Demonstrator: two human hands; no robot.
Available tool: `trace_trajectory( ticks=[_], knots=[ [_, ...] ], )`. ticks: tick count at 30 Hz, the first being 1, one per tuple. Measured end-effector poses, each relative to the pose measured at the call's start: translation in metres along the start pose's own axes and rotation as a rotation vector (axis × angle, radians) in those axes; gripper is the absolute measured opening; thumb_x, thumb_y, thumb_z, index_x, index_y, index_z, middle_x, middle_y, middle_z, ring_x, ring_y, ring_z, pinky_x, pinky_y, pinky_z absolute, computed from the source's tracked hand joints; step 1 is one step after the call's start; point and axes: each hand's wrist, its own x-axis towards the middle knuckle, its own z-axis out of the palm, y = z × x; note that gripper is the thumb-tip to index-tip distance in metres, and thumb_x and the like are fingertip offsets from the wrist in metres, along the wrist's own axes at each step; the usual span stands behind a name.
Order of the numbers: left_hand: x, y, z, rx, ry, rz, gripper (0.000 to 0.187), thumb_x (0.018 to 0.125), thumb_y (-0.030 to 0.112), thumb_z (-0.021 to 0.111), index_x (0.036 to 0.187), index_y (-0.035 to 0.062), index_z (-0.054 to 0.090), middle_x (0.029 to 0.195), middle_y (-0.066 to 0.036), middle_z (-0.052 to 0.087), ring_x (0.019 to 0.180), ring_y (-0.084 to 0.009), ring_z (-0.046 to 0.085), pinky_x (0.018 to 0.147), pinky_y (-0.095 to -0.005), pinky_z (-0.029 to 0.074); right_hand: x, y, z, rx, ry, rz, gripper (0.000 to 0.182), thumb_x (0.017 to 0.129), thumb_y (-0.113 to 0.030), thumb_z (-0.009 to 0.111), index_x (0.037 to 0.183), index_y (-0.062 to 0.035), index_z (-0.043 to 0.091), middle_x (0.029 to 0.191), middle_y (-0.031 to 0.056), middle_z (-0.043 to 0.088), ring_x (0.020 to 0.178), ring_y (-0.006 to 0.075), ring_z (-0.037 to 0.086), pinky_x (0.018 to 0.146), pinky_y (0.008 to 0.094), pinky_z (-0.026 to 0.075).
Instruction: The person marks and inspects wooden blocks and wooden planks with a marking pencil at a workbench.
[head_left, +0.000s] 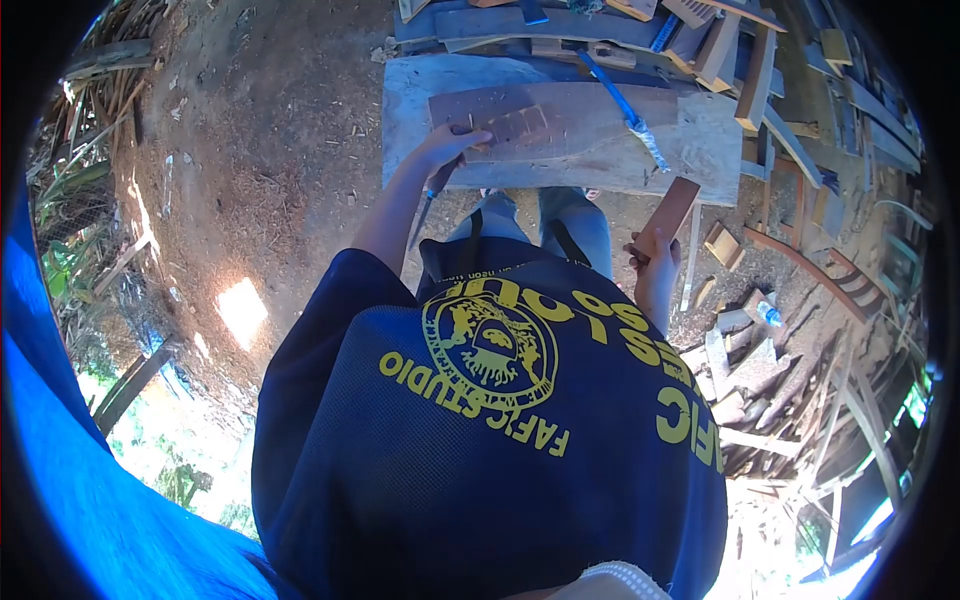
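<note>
My left hand (452, 150) is closed around the dark handle of a thin-shafted hand tool (428, 205), whose shaft points down past the bench's near edge; its tip is too small to make out. Beside that hand, a brown board (600, 110) with several pale rectangular marks lies on the bench. My right hand (656, 252) grips a small reddish-brown wooden block (672, 208), held tilted off the bench's right front corner. A long blue tool (608, 88) with a whitish wrapped end lies across the board.
The wooden bench (410, 120) stands before me. Stacked planks and offcuts (740, 60) fill its back right. Scrap wood (755, 370) lies on the ground at right, near a curved slatted piece (850, 285). Bare earth (240, 150) stretches left, and blue sheeting (90, 480) hangs at lower left.
</note>
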Motion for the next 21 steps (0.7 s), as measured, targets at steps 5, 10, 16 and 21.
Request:
trace_trajectory(
  ticks=[5,10,16,21],
  knots=[
    [-0.005,0.0,0.002,-0.09,0.03,-0.036,0.049,0.08,0.041,0.073,0.108,0.0015,0.064,0.086,-0.006,0.068,0.053,-0.0123,0.052,0.051,-0.0262,0.045,0.001,0.003,0.008,0.003,-0.033,-0.005,0.028,0.093,-0.023,0.056,0.108,-0.0021,0.044,0.082,0.0155,0.065,0.056,0.0225,0.065,0.041,0.0232,0.04],
    [0.003,-0.01,-0.001,-0.136,0.058,-0.041,0.043,0.081,0.039,0.074,0.105,0.004,0.067,0.085,-0.006,0.068,0.056,-0.0128,0.055,0.052,-0.0268,0.046,0.006,0.006,0.011,-0.022,-0.054,0.013,0.029,0.093,-0.023,0.056,0.11,-0.0018,0.044,0.082,0.0153,0.065,0.056,0.0221,0.065,0.041,0.0233,0.04],
    [0.001,-0.006,-0.002,0.073,0.333,-0.037,0.034,0.08,0.034,0.074,0.096,0.0039,0.07,0.078,-0.007,0.069,0.062,-0.0123,0.061,0.054,-0.029,0.048,0.016,0.005,0.018,-0.066,-0.041,0.009,0.03,0.093,-0.021,0.057,0.111,-0.0015,0.044,0.081,0.015,0.065,0.054,0.0213,0.065,0.039,0.0238,0.04],
    [-0.03,0.041,0.025,0.363,0.643,0.411,0.031,0.08,0.031,0.074,0.09,0.0022,0.069,0.066,-0.006,0.065,0.058,-0.0116,0.06,0.055,-0.0293,0.048,0.019,-0.002,0.015,-0.161,-0.021,-0.074,0.027,0.095,-0.024,0.053,0.112,-0.0039,0.044,0.087,0.0143,0.064,0.063,0.02,0.067,0.044,0.0246,0.044]
  ],
)
